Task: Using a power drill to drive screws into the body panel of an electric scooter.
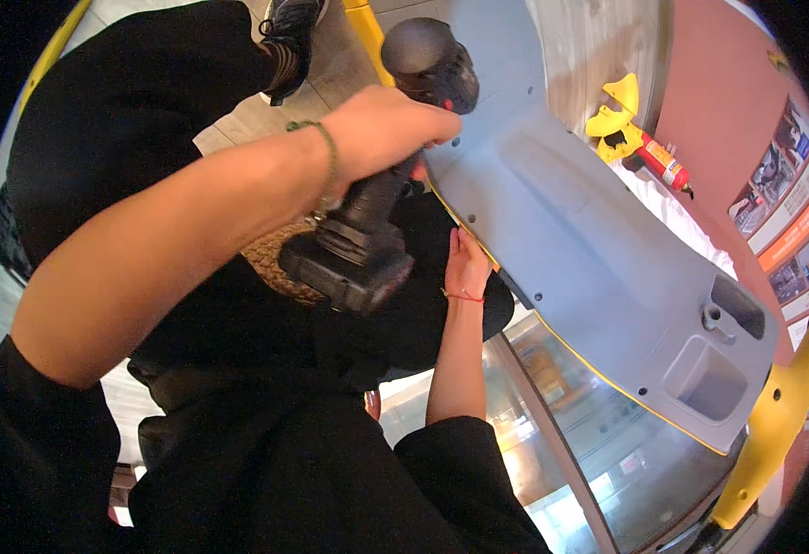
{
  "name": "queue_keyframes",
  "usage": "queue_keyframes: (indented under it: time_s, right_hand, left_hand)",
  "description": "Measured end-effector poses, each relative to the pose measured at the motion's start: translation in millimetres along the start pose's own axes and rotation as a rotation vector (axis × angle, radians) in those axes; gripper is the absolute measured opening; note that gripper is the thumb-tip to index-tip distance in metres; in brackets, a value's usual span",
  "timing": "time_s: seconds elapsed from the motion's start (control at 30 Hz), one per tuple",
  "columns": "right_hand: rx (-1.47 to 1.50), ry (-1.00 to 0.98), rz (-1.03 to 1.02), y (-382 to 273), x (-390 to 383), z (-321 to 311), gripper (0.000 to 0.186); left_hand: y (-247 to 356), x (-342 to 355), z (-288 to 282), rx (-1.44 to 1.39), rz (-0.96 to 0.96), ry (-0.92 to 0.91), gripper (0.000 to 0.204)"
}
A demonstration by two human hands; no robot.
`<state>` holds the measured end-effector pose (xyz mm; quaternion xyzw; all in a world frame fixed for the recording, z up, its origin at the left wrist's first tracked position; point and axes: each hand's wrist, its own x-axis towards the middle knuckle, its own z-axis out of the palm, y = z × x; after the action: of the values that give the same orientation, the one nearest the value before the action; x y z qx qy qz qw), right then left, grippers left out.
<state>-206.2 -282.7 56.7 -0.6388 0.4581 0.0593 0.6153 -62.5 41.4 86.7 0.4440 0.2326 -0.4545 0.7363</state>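
Note:
A black cordless drill point(368, 212) is in my left hand point(377, 129), whose fingers are wrapped round its upper grip. The drill's battery base points toward my lap, and its rounded body is over the far left edge of a long grey plastic panel point(571, 231). The bit is hidden from sight. My right hand point(469, 265) holds the panel's near edge, its fingers pressed up against the yellow trim; some of them are hidden by the panel. Dark round screw holes line that edge. Toward its right end, the panel has moulded cup and tray recesses.
Below the panel is a glass pane point(598, 443) with a dark frame bar. A yellow curved bracket point(774, 434) flanks the right end. Beyond the panel lie a red cylinder point(665, 164) and yellow parts point(612, 120). A woven seat point(280, 258) is beneath me.

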Motion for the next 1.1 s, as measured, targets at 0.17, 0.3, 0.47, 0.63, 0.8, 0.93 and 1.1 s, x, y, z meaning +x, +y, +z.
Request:
queue_keyframes:
  time_s: [0.17, 0.3, 0.47, 0.63, 0.8, 0.93, 1.1]
  right_hand:
    - [-0.040, 0.078, -0.019, 7.5, 4.2, 0.7, 0.048]
    - [-0.078, 0.089, -0.021, 11.0, 7.4, 0.4, 0.050]
    - [-0.185, 0.095, 0.007, 10.2, 6.0, -0.9, 0.053]
    - [-0.153, 0.083, -0.101, 20.2, 11.2, -6.3, 0.031]
    - [-0.177, 0.091, 0.016, 21.9, 12.2, -13.8, 0.051]
    - [-0.209, 0.078, -0.099, 16.5, 4.2, -8.4, 0.046]
    - [-0.114, -0.011, -0.129, 2.6, -24.6, 7.7, 0.039]
  left_hand:
    - [6.5, 7.8, 17.4, -0.150, -0.043, -0.016, 0.035]
    - [11.6, 7.3, 19.1, -0.116, 0.006, 0.003, 0.037]
    - [10.2, 3.5, 15.0, -0.081, 0.117, 0.077, 0.033]
    - [7.5, -3.6, 10.5, 0.214, 0.472, 0.108, 0.022]
    - [18.1, -17.6, 14.6, -0.345, 0.140, 0.046, 0.018]
    - [23.5, -20.5, 19.3, -0.287, 0.245, 0.074, 0.018]
    - [25.3, -31.0, 37.3, -0.275, 0.128, -0.026, 0.016]
